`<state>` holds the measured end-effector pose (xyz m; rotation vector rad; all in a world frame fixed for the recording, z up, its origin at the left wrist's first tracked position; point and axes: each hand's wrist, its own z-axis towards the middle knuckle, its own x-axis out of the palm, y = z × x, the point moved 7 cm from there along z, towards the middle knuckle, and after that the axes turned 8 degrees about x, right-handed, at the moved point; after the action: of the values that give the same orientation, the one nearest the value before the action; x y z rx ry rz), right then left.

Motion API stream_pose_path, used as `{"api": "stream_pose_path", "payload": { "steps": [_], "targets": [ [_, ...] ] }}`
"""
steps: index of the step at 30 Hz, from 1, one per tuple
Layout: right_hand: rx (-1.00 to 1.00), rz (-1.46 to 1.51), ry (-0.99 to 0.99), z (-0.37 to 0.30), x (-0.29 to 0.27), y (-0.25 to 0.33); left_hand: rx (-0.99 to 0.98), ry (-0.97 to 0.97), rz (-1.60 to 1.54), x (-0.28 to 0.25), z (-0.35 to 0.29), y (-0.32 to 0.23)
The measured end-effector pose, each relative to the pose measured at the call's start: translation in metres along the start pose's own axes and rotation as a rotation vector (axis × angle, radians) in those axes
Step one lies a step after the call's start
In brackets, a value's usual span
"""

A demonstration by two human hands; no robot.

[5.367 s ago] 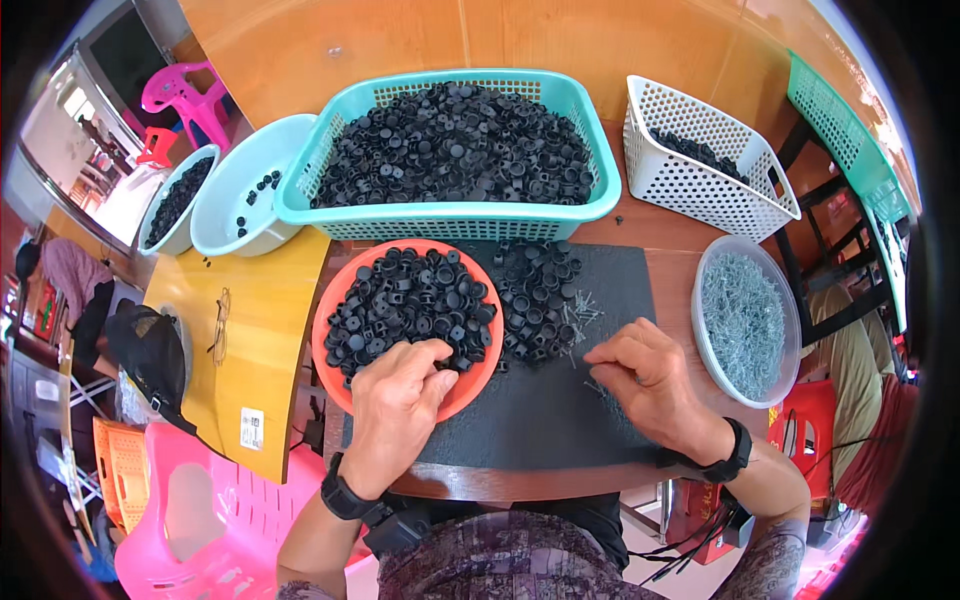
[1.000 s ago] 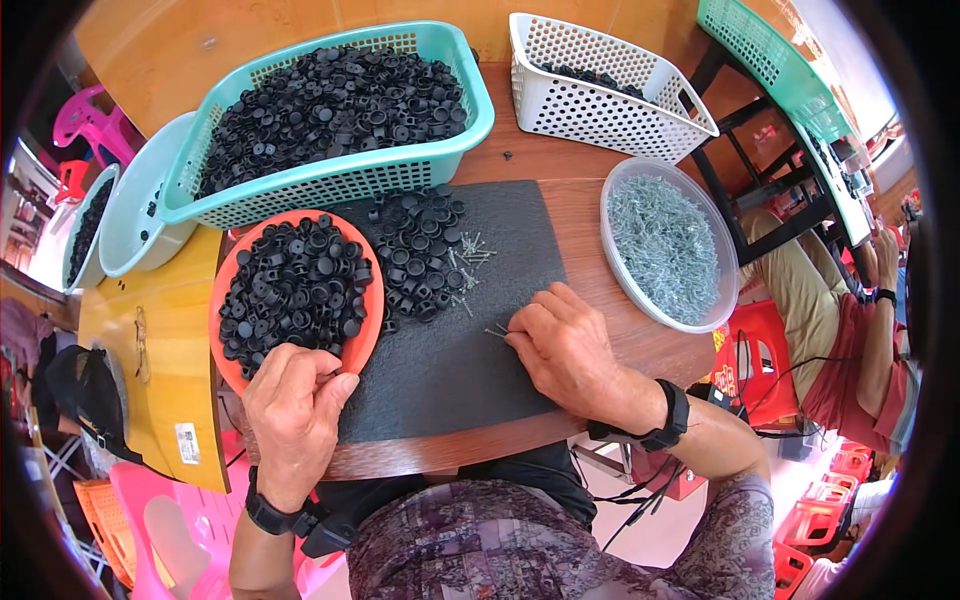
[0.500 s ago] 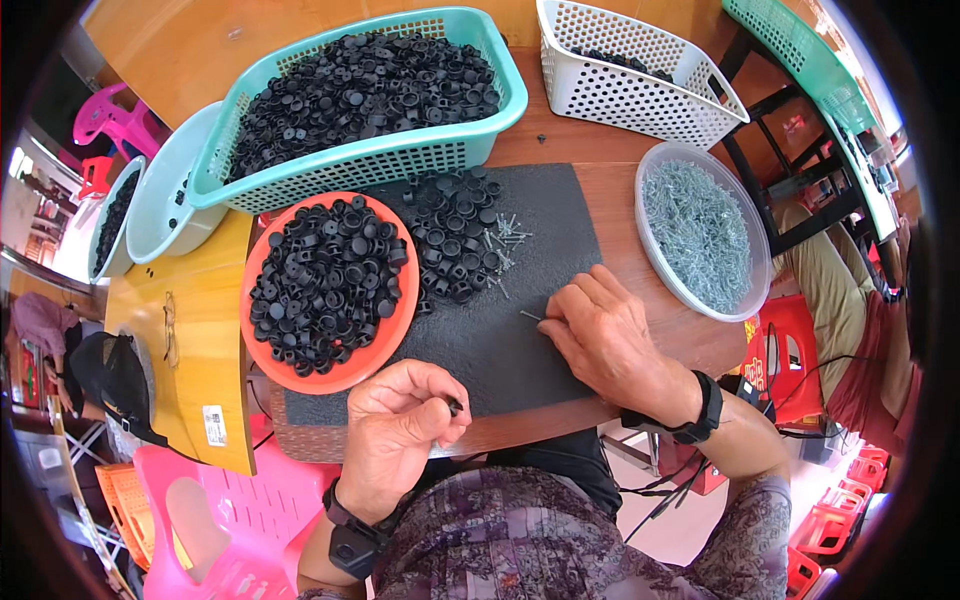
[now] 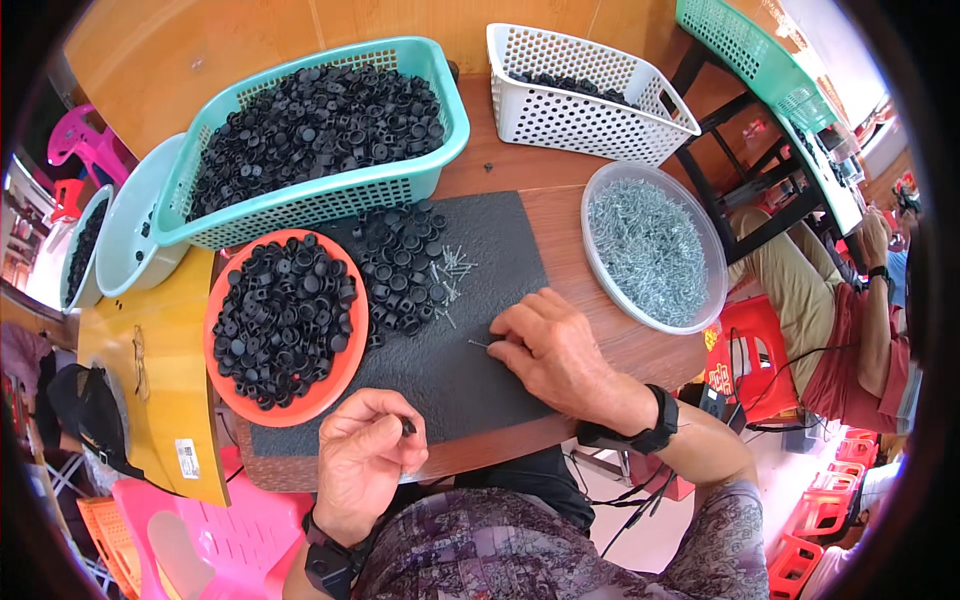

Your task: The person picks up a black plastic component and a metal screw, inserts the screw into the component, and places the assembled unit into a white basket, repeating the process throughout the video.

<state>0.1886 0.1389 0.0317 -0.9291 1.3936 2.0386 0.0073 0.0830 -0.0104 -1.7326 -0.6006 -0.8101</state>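
My left hand [image 4: 370, 455] is closed near the table's front edge, pinching a small black plastic cap [image 4: 408, 427] between thumb and fingers. Over the dark mat [image 4: 490, 400], my right hand [image 4: 560, 360] holds a thin metal screw [image 4: 478, 344] at its fingertips, with the end pointing left. A small pile of screws [image 4: 452, 270] lies on the mat beyond that hand. Beside those is a heap of loose black caps [image 4: 400, 265]. An orange-red plate [image 4: 216, 375] full of the same black caps stands left of the mat, partly over its edge.
A large teal basket [image 4: 320, 212] of black parts stands behind the plate, with a white perforated basket [image 4: 580, 135] at the back right. A round clear tub [image 4: 590, 255] of screws sits to the right. Another person [image 4: 850, 350] sits at far right.
My view has shifted, so the table and everything on it appear farther left and lower. Both hands keep their grips and hardly move relative to the mat.
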Motion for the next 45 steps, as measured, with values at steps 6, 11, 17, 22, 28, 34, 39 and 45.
{"api": "stream_pose_path", "payload": {
  "steps": [6, 11, 17, 22, 28, 34, 39, 45],
  "targets": [
    [-0.030, -0.076, 0.001, 0.001, 0.003, 0.003, 0.009, -0.050, 0.083, -0.005, -0.002, -0.001],
    [-0.052, -0.096, -0.011, 0.005, -0.002, 0.001, -0.031, 0.024, -0.059, -0.001, -0.002, 0.000],
    [-0.216, -0.208, 0.011, 0.012, 0.000, 0.006, -0.033, -0.007, 0.006, 0.004, 0.001, 0.001],
    [-0.251, -0.177, -0.003, 0.014, 0.004, 0.006, -0.047, 0.024, -0.034, 0.004, 0.000, 0.002],
    [-0.127, 0.021, -0.066, 0.007, -0.011, 0.025, -0.071, -0.014, 0.003, 0.003, 0.000, 0.003],
    [0.384, 0.587, 0.105, -0.008, 0.010, 0.023, -0.034, -0.043, 0.029, 0.003, 0.002, 0.002],
    [0.067, 0.489, 0.031, -0.015, 0.011, 0.055, 0.005, -0.048, 0.038, 0.002, 0.005, 0.004],
    [0.043, 0.485, 0.018, -0.018, 0.022, 0.061, 0.172, -0.061, 0.312, 0.004, 0.001, 0.000]
  ]
}}
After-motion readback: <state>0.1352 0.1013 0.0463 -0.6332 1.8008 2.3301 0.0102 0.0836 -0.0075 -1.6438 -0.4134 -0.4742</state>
